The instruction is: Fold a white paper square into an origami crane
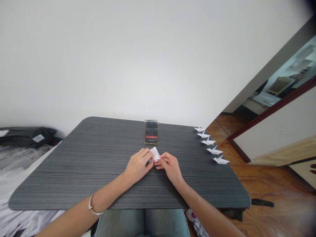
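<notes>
Between my two hands is a small piece of folded white paper [155,153], with a pointed top and creased edges. My left hand [140,163] grips its left side, thumb below and fingers curled over it. On the other side, my right hand [171,167] pinches the lower right corner between thumb and forefinger. Both hands are low over the dark table [98,148], near its middle. A phone [151,132] lies just beyond the paper, its screen partly blurred out.
Several folded white paper cranes [208,142] stand in a row along the table's right edge. A white wall [148,65] rises behind the table. Clear plastic and a black bag [27,136] lie to the left. Wooden floor [266,184] and a doorway are at right.
</notes>
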`<state>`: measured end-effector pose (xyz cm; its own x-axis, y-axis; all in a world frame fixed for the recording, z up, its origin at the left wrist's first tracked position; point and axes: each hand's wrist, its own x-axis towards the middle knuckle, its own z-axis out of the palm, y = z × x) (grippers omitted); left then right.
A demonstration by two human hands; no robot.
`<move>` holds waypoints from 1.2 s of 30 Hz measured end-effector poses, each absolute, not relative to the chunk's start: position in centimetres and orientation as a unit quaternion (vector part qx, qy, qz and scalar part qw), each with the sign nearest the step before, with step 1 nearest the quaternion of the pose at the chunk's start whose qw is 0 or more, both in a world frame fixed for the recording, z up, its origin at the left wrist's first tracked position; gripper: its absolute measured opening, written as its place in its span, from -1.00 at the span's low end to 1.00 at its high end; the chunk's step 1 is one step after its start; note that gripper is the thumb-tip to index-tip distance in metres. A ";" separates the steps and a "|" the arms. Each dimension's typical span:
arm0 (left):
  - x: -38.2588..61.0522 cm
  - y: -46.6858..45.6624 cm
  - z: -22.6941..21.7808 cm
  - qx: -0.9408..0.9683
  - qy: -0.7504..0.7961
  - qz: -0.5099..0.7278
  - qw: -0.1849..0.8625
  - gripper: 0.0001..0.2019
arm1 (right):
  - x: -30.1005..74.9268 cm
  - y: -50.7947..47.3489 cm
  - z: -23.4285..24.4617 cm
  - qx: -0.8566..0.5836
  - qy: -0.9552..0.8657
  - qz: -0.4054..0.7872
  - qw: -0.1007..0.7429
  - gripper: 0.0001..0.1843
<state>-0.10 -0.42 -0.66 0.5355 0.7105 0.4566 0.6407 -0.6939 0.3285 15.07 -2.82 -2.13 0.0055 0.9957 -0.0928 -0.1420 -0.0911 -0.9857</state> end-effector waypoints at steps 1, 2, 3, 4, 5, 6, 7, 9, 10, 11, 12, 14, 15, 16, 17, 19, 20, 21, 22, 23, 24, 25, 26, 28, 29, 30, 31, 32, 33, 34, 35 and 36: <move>-0.1 -0.4 -0.7 0.874 0.384 0.292 0.056 -0.92 | 15.1 -2.8 -2.1 -0.491 -0.443 0.549 0.511 -0.75; -0.1 -0.5 -0.6 0.874 0.382 0.297 0.052 -0.91 | 15.1 -2.8 -2.1 -0.495 -0.448 0.544 0.508 -0.75; -0.1 -0.5 -0.6 0.873 0.380 0.303 0.048 -0.90 | 15.1 -2.8 -2.1 -0.500 -0.452 0.540 0.504 -0.75; -0.1 -0.6 -0.5 0.871 0.379 0.309 0.044 -0.89 | 15.1 -2.8 -2.1 -0.506 -0.455 0.536 0.500 -0.75; -0.1 -0.6 -0.4 0.869 0.379 0.315 0.042 -0.89 | 15.0 -2.9 -2.1 -0.512 -0.459 0.531 0.496 -0.74; -0.1 -0.6 -0.3 0.866 0.382 0.319 0.041 -0.90 | 15.0 -2.9 -2.0 -0.517 -0.465 0.524 0.491 -0.75; -0.1 -0.6 -0.2 0.863 0.387 0.322 0.042 -0.92 | 14.9 -3.0 -2.0 -0.522 -0.476 0.513 0.487 -0.75; -0.1 -0.6 -0.1 0.855 0.406 0.319 0.055 -0.97 | 14.8 -3.2 -1.9 -0.531 -0.513 0.476 0.479 -0.76; 0.0 -0.6 -0.1 0.851 0.418 0.312 0.064 -0.95 | 14.7 -3.4 -1.9 -0.535 -0.535 0.451 0.473 -0.77; 0.0 -0.5 -0.1 0.846 0.430 0.305 0.074 -0.91 | 14.6 -3.5 -1.9 -0.539 -0.559 0.424 0.466 -0.79; 0.0 -0.5 -0.2 0.843 0.442 0.297 0.083 -0.87 | 14.5 -3.7 -1.9 -0.542 -0.581 0.397 0.459 -0.81; 0.1 -0.4 -0.4 0.836 0.459 0.285 0.095 -0.81 | 14.4 -3.9 -1.9 -0.545 -0.620 0.349 0.443 -0.85; 0.1 -0.3 -0.5 0.834 0.462 0.285 0.099 -0.78 | 14.3 -4.0 -1.9 -0.546 -0.635 0.329 0.436 -0.86; 0.2 -0.2 -0.6 0.833 0.461 0.289 0.104 -0.75 | 14.2 -4.0 -1.9 -0.546 -0.647 0.314 0.431 -0.87; 0.2 -0.1 -0.8 0.832 0.457 0.294 0.111 -0.72 | 14.2 -4.1 -1.9 -0.546 -0.655 0.302 0.426 -0.88; 0.2 0.1 -1.0 0.829 0.447 0.309 0.133 -0.67 | 14.0 -4.1 -1.9 -0.545 -0.665 0.291 0.419 -0.88; 0.2 0.2 -1.1 0.825 0.444 0.317 0.145 -0.65 | 14.0 -4.1 -1.9 -0.547 -0.667 0.288 0.417 -0.88; 0.2 0.4 -1.1 0.820 0.444 0.325 0.157 -0.65 | 14.0 -4.1 -1.9 -0.548 -0.666 0.288 0.416 -0.88; 0.2 0.5 -1.2 0.814 0.445 0.333 0.168 -0.65 | 14.0 -4.0 -2.0 -0.551 -0.663 0.290 0.416 -0.88; 0.2 0.6 -1.1 0.809 0.444 0.342 0.178 -0.66 | 14.0 -4.0 -2.0 -0.552 -0.659 0.295 0.418 -0.88; 0.1 0.7 -1.1 0.804 0.442 0.350 0.189 -0.68 | 14.1 -4.0 -2.0 -0.553 -0.653 0.301 0.420 -0.87; 0.1 0.7 -1.0 0.800 0.438 0.359 0.199 -0.70 | 14.1 -3.9 -2.0 -0.553 -0.647 0.310 0.424 -0.87; 0.0 0.8 -0.9 0.796 0.433 0.367 0.211 -0.72 | 14.2 -3.9 -2.1 -0.553 -0.637 0.321 0.430 -0.86; -0.1 0.8 -0.7 0.786 0.428 0.380 0.233 -0.74 | 14.3 -3.8 -2.1 -0.555 -0.610 0.349 0.445 -0.85; -0.1 0.8 -0.6 0.781 0.427 0.385 0.242 -0.75 | 14.4 -3.7 -2.1 -0.554 -0.594 0.366 0.454 -0.85; -0.2 0.8 -0.5 0.777 0.426 0.390 0.251 -0.76 | 14.4 -3.7 -2.0 -0.553 -0.575 0.385 0.464 -0.83; -0.2 0.7 -0.4 0.773 0.425 0.395 0.257 -0.77 | 14.4 -3.6 -1.9 -0.549 -0.558 0.406 0.472 -0.83; -0.2 0.7 -0.3 0.770 0.423 0.400 0.261 -0.78 | 14.4 -3.6 -1.8 -0.543 -0.541 0.427 0.480 -0.82; -0.2 0.7 -0.3 0.767 0.423 0.404 0.263 -0.79 | 14.4 -3.5 -1.7 -0.535 -0.525 0.448 0.487 -0.81; -0.2 0.7 -0.3 0.766 0.422 0.407 0.263 -0.80 | 14.4 -3.5 -1.6 -0.527 -0.512 0.468 0.491 -0.80; -0.2 0.7 -0.2 0.765 0.423 0.409 0.262 -0.81 | 14.4 -3.4 -1.5 -0.518 -0.500 0.487 0.495 -0.79; -0.2 0.7 -0.2 0.765 0.424 0.409 0.261 -0.82 | 14.4 -3.4 -1.4 -0.509 -0.489 0.506 0.496 -0.76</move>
